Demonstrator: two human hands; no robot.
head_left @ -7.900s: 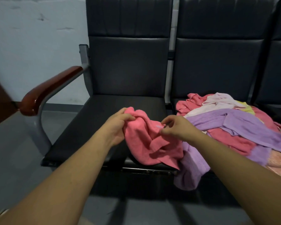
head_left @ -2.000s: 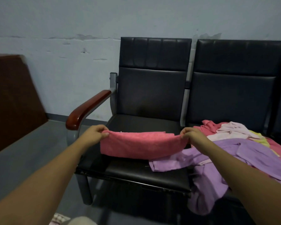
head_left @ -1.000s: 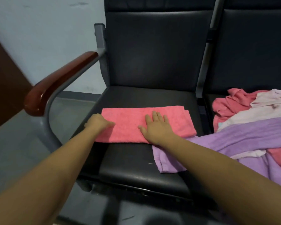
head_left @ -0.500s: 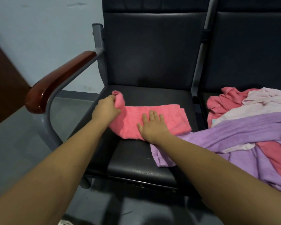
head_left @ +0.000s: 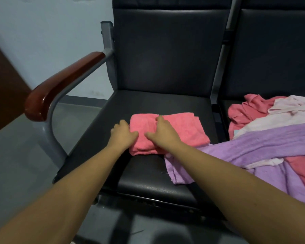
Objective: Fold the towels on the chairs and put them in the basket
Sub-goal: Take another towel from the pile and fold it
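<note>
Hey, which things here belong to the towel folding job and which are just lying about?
Job: pink towel on the seat, left hand and right hand on it; towel pile on the next seat, purple towel trailing over. Basket not in view.
Just about: wooden armrest; brown board at left.
</note>
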